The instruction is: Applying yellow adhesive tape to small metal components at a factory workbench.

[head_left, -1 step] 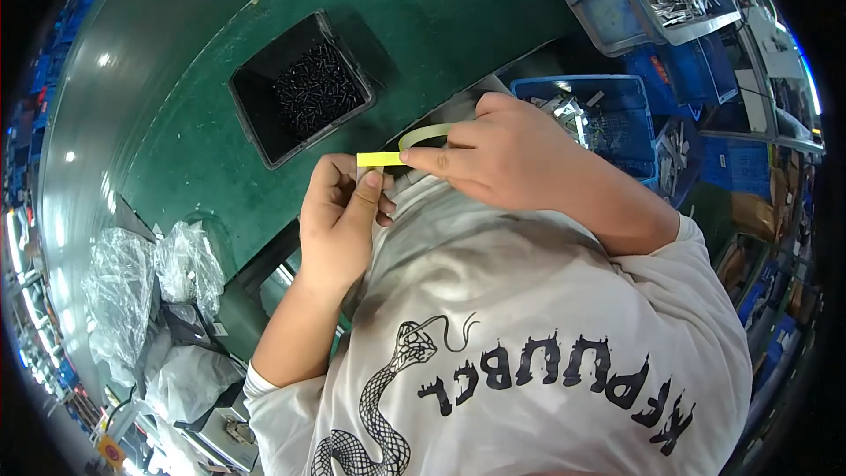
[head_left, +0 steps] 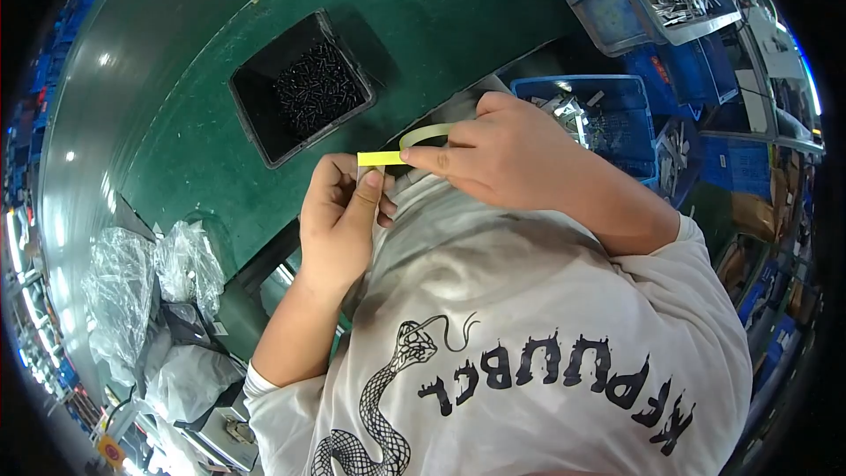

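Between the thumb and fingers of my left hand (head_left: 339, 216) is a small pale flat piece (head_left: 367, 167), mostly covered by the hand. Bright yellow tape (head_left: 379, 159) lies across its top edge and runs to my right hand. Closed round a roll of yellow tape (head_left: 425, 133), my right hand (head_left: 507, 154) presses its index fingertip at the right end of the bright strip. Part of the roll's ring shows above that finger; the palm hides the rest. Both hands are close together in front of my shirt, near the bench edge.
A black bin (head_left: 264, 145) of small dark parts stands on the green bench (head_left: 194, 185). On the right, a blue crate (head_left: 582, 81) holds metal pieces, and a grey-blue tray (head_left: 705, 31) of metal strips sits higher up. Clear plastic bags (head_left: 123, 286) lie at the left.
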Demonstrator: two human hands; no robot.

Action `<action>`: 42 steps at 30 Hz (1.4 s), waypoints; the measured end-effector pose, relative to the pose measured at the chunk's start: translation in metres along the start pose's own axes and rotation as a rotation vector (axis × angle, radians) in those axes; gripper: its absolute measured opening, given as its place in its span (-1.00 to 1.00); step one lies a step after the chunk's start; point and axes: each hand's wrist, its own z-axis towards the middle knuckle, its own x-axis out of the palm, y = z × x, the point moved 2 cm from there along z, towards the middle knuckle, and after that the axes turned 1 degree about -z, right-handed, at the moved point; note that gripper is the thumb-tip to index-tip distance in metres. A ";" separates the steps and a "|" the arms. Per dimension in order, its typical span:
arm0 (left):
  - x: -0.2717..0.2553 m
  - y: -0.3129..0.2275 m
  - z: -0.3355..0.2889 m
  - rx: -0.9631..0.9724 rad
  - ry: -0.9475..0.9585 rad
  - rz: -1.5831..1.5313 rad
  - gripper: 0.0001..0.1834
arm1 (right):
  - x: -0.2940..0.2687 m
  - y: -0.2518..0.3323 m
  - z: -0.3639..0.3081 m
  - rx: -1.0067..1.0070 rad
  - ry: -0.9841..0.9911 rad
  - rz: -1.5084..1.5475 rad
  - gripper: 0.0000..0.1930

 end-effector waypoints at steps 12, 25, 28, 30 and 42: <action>0.012 -0.016 -0.002 0.008 -0.212 0.104 -0.64 | 0.004 0.002 0.001 0.020 0.001 0.069 -0.57; -0.006 0.003 -0.001 0.392 -0.147 0.708 -0.87 | -0.003 0.005 0.002 0.031 -0.005 0.219 -0.51; -0.005 0.005 0.000 0.311 -0.134 0.324 -0.89 | -0.001 0.005 0.001 0.041 -0.014 0.230 -0.54; -0.003 -0.001 0.000 0.090 -0.121 0.053 -0.89 | -0.001 0.004 0.000 0.040 -0.001 0.194 -0.58; -0.003 0.002 0.002 0.088 -0.087 -0.124 -0.87 | 0.002 0.004 0.000 0.069 0.015 0.203 -0.59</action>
